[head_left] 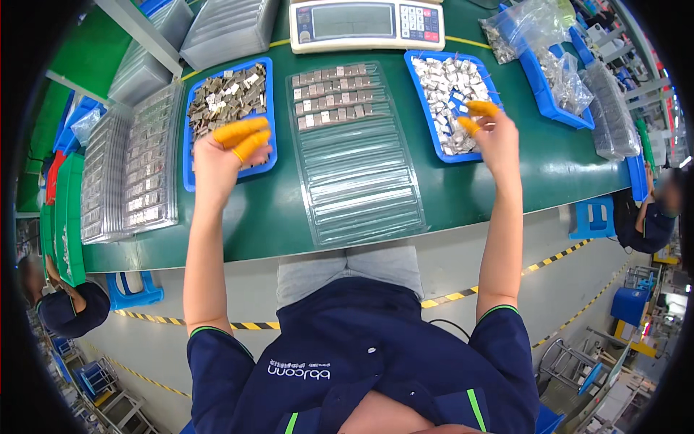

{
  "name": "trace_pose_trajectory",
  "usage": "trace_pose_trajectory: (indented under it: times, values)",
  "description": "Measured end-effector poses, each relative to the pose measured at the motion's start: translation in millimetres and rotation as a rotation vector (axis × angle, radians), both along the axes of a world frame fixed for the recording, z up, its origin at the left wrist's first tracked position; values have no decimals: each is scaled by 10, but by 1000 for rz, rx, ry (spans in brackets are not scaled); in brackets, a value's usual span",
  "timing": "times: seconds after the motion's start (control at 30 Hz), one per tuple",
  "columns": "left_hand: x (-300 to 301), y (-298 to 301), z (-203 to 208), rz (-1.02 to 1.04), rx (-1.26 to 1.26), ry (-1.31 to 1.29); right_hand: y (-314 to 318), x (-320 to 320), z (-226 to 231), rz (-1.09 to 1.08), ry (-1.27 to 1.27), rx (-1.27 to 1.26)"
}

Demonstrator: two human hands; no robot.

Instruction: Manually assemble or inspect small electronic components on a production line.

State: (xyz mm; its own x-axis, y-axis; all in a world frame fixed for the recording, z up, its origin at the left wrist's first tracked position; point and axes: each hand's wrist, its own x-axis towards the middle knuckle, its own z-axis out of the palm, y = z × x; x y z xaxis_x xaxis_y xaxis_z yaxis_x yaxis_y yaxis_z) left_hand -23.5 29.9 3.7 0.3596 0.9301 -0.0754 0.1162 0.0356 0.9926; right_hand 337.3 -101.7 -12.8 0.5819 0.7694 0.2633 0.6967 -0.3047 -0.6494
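My left hand (225,153), with yellow finger covers, is over the left blue tray (189,163), which holds a heap of small grey-brown metal parts (230,95). Its covered fingertips come close together; whatever is between them is too small to make out. Over the right blue tray (436,137), full of small white and silver parts (450,78), is my right hand (491,132). Its yellow-covered thumb and finger are apart, with nothing visible between them. Between both trays lies a clear ribbed plastic tray (359,181); several far rows carry small grey parts (334,95).
A white weighing scale (366,27) stands at the back. Stacked clear plastic trays (148,159) fill the left side. On the right are a blue bin (553,94) with bagged parts and more clear trays (613,108). Other people sit at both far sides.
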Motion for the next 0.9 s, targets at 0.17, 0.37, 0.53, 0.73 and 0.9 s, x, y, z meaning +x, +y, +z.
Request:
trace_pose_trajectory:
  times: [0.17,0.37,0.53,0.73,0.9]
  values:
    - [142,-198,14,-103,47,-11,41,-144,-38,62,-102,-166]
    - [168,-234,-1,18,-159,-379,11,-327,153,66,-308,-260]
    - [281,-298,-39,179,-239,-536,-33,-329,41,35,-549,-297]
    - [221,-344,-126,30,-300,-486,-3,-391,-34,2,-682,-279]
    - [221,-385,-66,1,-317,-432,7,-335,-62,34,-669,-264]
